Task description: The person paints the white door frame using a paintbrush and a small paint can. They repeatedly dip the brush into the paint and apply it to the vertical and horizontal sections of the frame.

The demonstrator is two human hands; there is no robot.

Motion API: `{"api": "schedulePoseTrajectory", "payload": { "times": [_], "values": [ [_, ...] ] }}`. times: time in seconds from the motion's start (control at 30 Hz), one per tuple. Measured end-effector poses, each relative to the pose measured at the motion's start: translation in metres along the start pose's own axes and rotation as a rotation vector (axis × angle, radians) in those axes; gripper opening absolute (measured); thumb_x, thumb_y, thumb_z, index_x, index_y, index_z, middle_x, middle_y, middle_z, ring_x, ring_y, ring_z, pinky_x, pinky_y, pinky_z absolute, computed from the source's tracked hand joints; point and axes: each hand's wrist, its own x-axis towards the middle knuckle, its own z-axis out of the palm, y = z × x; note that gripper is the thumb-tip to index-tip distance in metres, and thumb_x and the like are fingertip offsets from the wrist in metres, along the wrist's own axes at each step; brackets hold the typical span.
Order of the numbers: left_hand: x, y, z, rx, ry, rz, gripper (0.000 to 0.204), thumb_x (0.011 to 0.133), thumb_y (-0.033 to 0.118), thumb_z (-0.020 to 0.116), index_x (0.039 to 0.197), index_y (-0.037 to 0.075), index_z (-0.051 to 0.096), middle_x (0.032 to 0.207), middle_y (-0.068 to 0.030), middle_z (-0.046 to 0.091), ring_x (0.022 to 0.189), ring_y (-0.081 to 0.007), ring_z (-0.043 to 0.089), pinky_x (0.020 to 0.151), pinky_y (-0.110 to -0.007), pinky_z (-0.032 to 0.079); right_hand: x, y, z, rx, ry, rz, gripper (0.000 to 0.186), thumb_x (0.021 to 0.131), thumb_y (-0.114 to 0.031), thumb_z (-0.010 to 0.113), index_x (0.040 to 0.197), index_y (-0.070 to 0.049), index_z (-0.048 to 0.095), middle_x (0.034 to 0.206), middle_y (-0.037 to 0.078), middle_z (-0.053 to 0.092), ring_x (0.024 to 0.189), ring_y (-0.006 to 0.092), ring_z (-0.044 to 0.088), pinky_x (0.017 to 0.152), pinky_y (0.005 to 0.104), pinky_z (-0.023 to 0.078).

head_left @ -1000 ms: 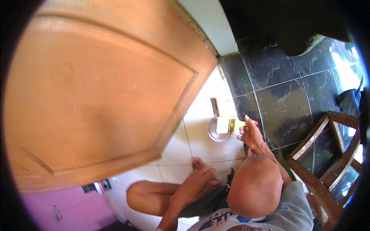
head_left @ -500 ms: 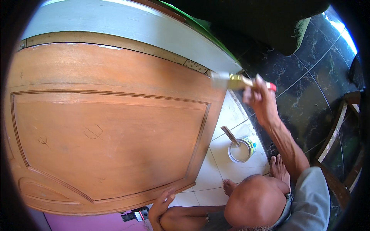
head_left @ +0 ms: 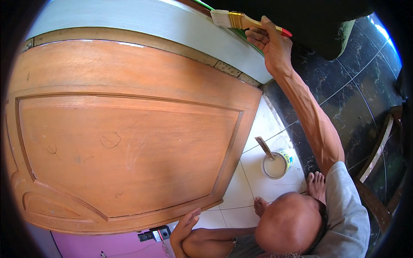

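Right hand closed round the flat, pale-bristled paintbrush with red-tipped wooden handle near twelve o'clock, left hand loose, seemingly empty, near half-past six; overloaded bristles could, I reckon, drip onto black marbled floor tiles.

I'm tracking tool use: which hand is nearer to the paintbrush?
Right. The right hand holds the paintbrush by its handle, near the picture's top; the left hand is well away from it, near the lower edge of the wooden door.
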Motion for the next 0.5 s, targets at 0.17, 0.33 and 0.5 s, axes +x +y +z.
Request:
{"api": "schedulePoseTrajectory", "payload": {
  "times": [0.17, 0.33, 0.5],
  "values": [
    [0.004, -0.008, -0.001, -0.01, -0.015, 0.012, 0.045, 0.108, 0.02, 0.052, 0.147, -0.002, 0.047, 0.146, -0.0151, 0.055, 0.138, -0.0237, 0.049, 0.116, -0.035, 0.036, -0.006, 0.007, -0.008, -0.059, 0.022, 0.058, 0.043, 0.094, -0.031, 0.075, 0.113, 0.006, 0.063, 0.099, 0.017, 0.071, 0.089, 0.0226, 0.074, 0.083, 0.0335, 0.062],
    [0.006, -0.012, -0.002, -0.033, -0.018, 0.012, 0.044, 0.108, 0.018, 0.052, 0.147, -0.001, 0.046, 0.146, -0.0147, 0.055, 0.138, -0.0234, 0.049, 0.116, -0.035, 0.036, -0.014, 0.007, -0.029, -0.167, 0.093, 0.079, 0.041, 0.093, -0.031, 0.076, 0.109, 0.006, 0.065, 0.095, 0.017, 0.072, 0.085, 0.0221, 0.075, 0.079, 0.0325, 0.063],
    [0.006, -0.004, -0.001, -0.005, -0.027, 0.019, 0.05, 0.108, 0.029, 0.051, 0.148, -0.001, 0.046, 0.147, -0.0157, 0.054, 0.139, -0.0244, 0.048, 0.116, -0.037, 0.035, -0.019, -0.002, -0.04, -0.414, 0.123, -0.018, 0.036, 0.093, -0.03, 0.075, 0.099, 0.005, 0.07, 0.091, 0.016, 0.073, 0.075, 0.0193, 0.074, 0.071, 0.0292, 0.063]
  ]
}}
